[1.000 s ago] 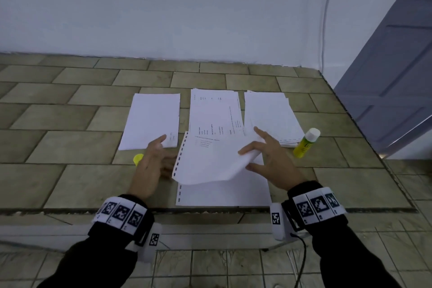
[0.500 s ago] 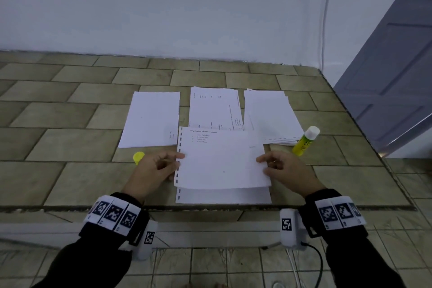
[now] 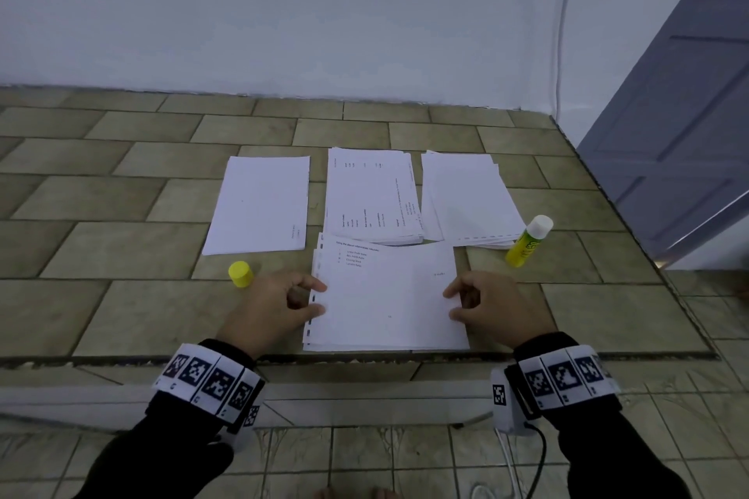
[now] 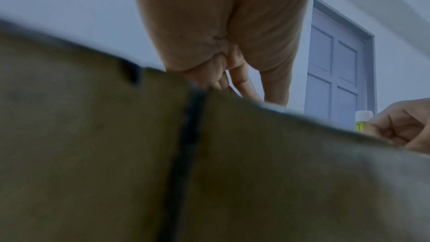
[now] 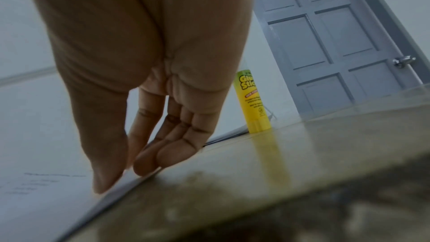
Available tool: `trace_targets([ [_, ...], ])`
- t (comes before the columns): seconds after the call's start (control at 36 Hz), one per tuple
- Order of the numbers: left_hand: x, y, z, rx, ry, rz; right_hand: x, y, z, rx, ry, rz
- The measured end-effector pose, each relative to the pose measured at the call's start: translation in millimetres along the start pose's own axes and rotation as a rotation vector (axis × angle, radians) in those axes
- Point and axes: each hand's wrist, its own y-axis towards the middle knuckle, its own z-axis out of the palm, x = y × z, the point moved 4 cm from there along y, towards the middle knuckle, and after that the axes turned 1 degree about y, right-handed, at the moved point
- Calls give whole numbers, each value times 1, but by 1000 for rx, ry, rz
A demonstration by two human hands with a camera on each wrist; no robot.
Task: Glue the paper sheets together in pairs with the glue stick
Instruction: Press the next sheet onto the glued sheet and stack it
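Top sheet lies on the sheet below, near edge of the tiled surface, edges nearly aligned. Left hand grip: thumb and fingers pinch the sheet's left, punched edge. Right hand grip: thumb on top of the right edge, fingertips at that edge. Glue stick stands uncapped right of the sheets, untouched. Yellow cap sits left of the left hand. Three paper stacks lie behind.

My head view looks down from six o'clock; both wrist views skim low, sharing the glue stick at two o'clock.
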Motion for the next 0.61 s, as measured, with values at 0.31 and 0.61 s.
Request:
trace_targets([
  [0.31,0,-2,2,-13,5,7,-7,-2,-1,65,85,-8],
  [0.61,-4,-8,1,-15,-12,-11,-11,-2,0,109,118,-13],
])
